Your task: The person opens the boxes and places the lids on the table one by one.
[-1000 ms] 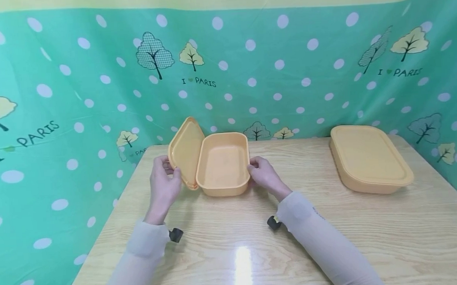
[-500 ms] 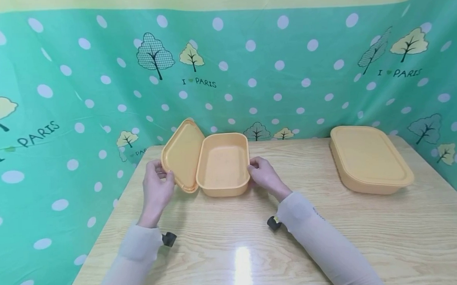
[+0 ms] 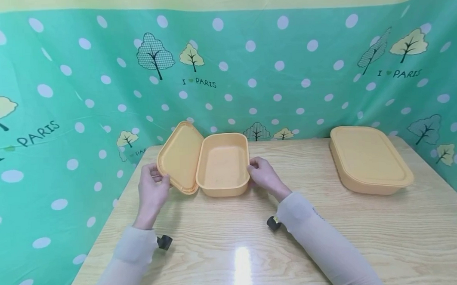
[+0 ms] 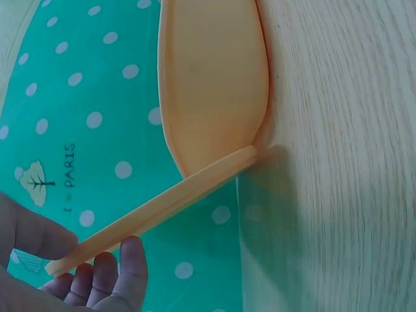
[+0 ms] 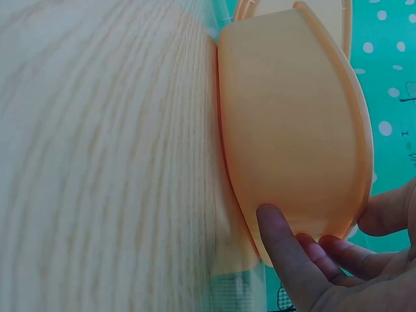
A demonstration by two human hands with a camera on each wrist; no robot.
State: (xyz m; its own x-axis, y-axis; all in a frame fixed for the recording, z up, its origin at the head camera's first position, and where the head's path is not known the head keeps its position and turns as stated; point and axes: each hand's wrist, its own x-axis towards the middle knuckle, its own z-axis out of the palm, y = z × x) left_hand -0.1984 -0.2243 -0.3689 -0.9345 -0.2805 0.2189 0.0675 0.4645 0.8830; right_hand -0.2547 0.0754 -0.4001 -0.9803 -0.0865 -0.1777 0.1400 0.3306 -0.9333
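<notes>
A yellow-orange food container (image 3: 224, 170) stands upright on the table with its top uncovered and nothing visible inside. Its lid (image 3: 180, 160) leans outward on the container's left side, tilted with its lower edge near the tabletop. My left hand (image 3: 153, 191) pinches the lid's outer edge; in the left wrist view the thumb lies on one face and the fingers on the other of the lid (image 4: 162, 201). At the opposite side, my right hand (image 3: 267, 175) holds the container's right wall. The right wrist view shows fingers against the container's outer wall (image 5: 292, 123) and the thumb at the rim.
A second yellow-orange container (image 3: 370, 158), covered by its lid, sits at the back right of the wood-grain table (image 3: 296, 251). Green dotted cloth (image 3: 264, 89) hangs behind the table and along its left side.
My left hand has moved left and slightly toward me, tipping the lid further outward from the container. The right hand and the container have stayed in place.
</notes>
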